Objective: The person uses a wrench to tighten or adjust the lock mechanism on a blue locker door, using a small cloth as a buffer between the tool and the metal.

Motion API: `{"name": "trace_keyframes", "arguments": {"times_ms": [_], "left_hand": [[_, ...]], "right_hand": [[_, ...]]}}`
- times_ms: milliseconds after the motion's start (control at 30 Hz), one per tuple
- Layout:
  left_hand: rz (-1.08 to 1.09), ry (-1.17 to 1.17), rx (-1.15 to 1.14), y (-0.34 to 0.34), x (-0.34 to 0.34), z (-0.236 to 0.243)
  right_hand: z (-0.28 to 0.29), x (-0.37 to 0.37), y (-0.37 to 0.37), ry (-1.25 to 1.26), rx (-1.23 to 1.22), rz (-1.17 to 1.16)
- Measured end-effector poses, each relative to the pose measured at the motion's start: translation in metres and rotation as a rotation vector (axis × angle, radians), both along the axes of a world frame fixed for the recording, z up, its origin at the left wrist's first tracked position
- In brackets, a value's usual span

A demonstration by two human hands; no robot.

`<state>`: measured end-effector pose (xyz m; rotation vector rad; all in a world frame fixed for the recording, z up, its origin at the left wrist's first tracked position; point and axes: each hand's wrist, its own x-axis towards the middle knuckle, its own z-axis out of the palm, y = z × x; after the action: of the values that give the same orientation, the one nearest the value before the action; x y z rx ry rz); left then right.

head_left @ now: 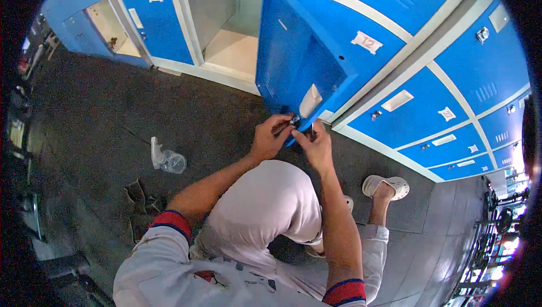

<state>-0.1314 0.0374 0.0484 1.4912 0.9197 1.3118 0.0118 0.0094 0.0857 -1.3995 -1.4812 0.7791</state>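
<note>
A blue locker door (288, 53) stands swung out from its open compartment (231, 61). A small metal lock (294, 119) is fitted near the door's free corner, below a pale recessed handle (310, 101). My left hand (270, 137) is closed, with its fingertips pinching the lock on the door's inner side. Around the door's free edge, my right hand (317, 146) is also closed, its thumb close to the lock and its fingers on the other side. Whether the right fingers hold any small part cannot be seen.
On the dark floor to the left lies a clear spray bottle (172, 162) with a white nozzle. A dark, crumpled item (135, 194) lies nearer my left arm. More blue lockers (415, 118) extend to the right. My bent knee (271, 194) is just below my hands.
</note>
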Motion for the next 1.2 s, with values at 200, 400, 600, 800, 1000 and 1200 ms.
{"name": "trace_keyframes", "arguments": {"times_ms": [200, 400, 600, 800, 1000, 1200], "left_hand": [[0.138, 0.179, 0.099, -0.003, -0.004, 0.008], [0.186, 0.156, 0.099, 0.002, 0.005, -0.001], [0.244, 0.504, 0.236, 0.005, -0.016, -0.006], [0.161, 0.251, 0.237, 0.008, -0.025, -0.017], [0.215, 0.350, 0.172, 0.003, -0.031, -0.015], [0.317, 0.208, 0.250, -0.005, -0.013, -0.010]], "right_hand": [[0.003, -0.011, -0.002, 0.012, -0.018, -0.055], [-0.013, -0.005, -0.003, 0.242, -0.012, -0.082], [-0.024, -0.002, 0.004, 0.147, 0.256, -0.027], [-0.017, -0.009, -0.007, 0.167, 0.152, -0.055], [-0.012, -0.007, -0.008, 0.128, 0.165, 0.016], [-0.014, -0.011, -0.003, 0.112, 0.169, 0.045]]}}
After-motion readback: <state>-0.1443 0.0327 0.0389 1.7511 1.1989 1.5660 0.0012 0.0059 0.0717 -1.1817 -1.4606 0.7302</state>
